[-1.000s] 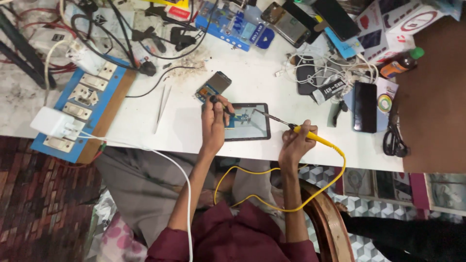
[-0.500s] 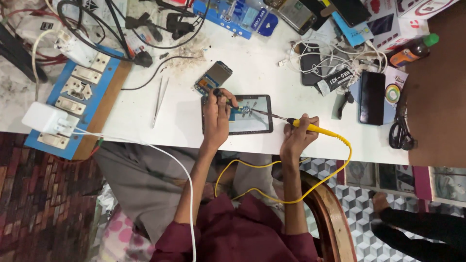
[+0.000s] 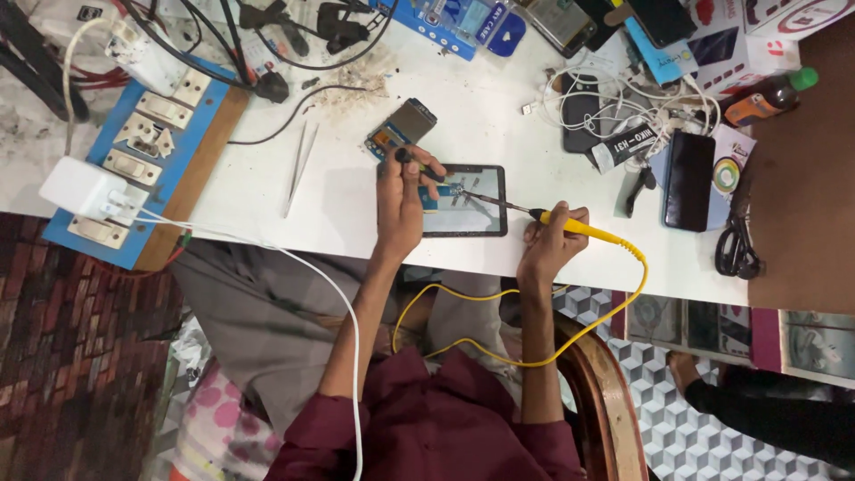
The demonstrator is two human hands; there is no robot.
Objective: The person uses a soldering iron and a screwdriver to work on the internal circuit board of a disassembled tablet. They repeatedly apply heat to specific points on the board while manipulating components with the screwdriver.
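Observation:
My right hand (image 3: 549, 242) grips a yellow-handled soldering iron (image 3: 570, 226) whose thin metal tip reaches left onto a small blue circuit board (image 3: 452, 194). That board lies on a dark rectangular tablet-like pad (image 3: 485, 226) on the white table (image 3: 338, 214). My left hand (image 3: 401, 200) rests on the pad's left side and pinches a slim dark tool (image 3: 417, 164) close to the board. The iron's yellow cord (image 3: 614, 312) loops down off the table edge toward my lap.
A phone part (image 3: 403, 128) lies just beyond the pad, metal tweezers (image 3: 298, 165) to its left. A blue switchboard (image 3: 142, 151) with a white charger (image 3: 89, 191) sits far left. Tangled cables, a black phone (image 3: 688, 181), black scissors (image 3: 736, 245) and a bottle (image 3: 764, 98) crowd the right.
Both hands stay on the pad. The iron tip sits slightly nearer the board than a second ago; the camera view has shifted a little.

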